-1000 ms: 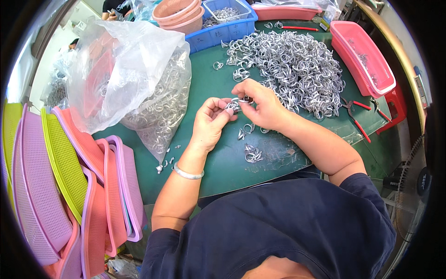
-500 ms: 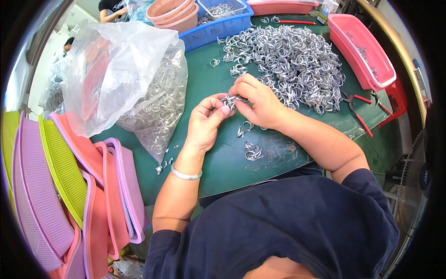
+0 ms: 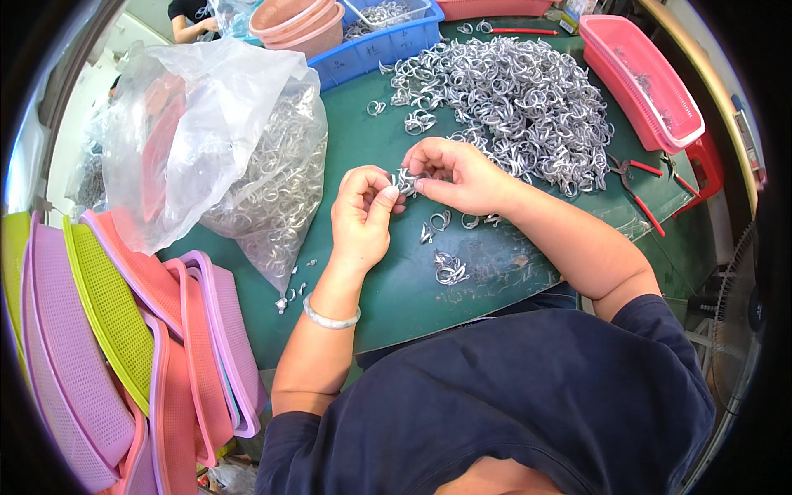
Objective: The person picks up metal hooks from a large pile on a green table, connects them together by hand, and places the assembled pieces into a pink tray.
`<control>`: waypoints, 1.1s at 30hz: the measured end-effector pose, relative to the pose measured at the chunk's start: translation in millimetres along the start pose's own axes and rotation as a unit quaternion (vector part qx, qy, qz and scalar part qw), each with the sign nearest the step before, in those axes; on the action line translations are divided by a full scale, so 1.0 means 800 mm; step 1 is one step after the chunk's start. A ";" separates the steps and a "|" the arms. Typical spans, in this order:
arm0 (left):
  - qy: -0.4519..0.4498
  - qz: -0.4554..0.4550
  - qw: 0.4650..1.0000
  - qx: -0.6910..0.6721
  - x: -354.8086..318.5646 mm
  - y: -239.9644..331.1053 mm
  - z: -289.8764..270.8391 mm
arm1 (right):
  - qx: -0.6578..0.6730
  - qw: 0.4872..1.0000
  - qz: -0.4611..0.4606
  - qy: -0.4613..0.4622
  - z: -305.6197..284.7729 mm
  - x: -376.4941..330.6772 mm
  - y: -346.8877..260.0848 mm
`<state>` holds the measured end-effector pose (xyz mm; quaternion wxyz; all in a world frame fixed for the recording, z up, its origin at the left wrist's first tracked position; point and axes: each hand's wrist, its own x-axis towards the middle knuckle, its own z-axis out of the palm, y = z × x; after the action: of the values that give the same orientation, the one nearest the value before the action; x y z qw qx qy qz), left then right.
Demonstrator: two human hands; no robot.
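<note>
Between my two hands is a small cluster of silver metal rings (image 3: 404, 181), held above the green table. My left hand (image 3: 363, 210) pinches its left side between thumb and fingers. From the right, my right hand (image 3: 458, 175) grips the same cluster with thumb and curled fingers. A big heap of silver rings (image 3: 520, 107) lies just beyond my right hand. Nearer me, a few loose rings (image 3: 450, 268) rest on the table below the hands. Left of my hands, a clear plastic bag (image 3: 280, 181) bulges with more silver pieces.
Stacked purple, green and coral perforated baskets (image 3: 177, 363) crowd the left side. A blue bin (image 3: 379, 43) and pink tubs (image 3: 305, 37) stand at the back. Red-handled pliers (image 3: 635, 194) lie right, below a pink basket (image 3: 594, 49). Another person's arm (image 3: 191, 31) shows far left.
The ring cluster has shifted slightly left within my fingers, and my right hand's fingers have opened out a little around it. The whole view has tilted slightly.
</note>
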<state>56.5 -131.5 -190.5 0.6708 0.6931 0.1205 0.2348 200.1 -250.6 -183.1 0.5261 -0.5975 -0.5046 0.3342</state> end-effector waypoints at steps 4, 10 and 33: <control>0.002 -0.090 0.984 -0.155 0.002 0.008 0.002 | -0.079 0.996 -0.032 0.030 0.002 -0.002 -0.007; -0.058 -0.163 0.936 -0.305 0.005 0.007 -0.011 | 0.172 0.984 0.035 0.013 -0.001 0.000 -0.006; -0.054 -0.158 0.937 -0.306 0.007 -0.001 -0.010 | 0.163 0.987 -0.005 -0.010 -0.008 0.001 -0.001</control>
<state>57.3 -121.8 -190.1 0.8842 0.4382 0.1147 0.1138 206.2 -251.7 -180.6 0.6129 -0.4978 -0.4518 0.4153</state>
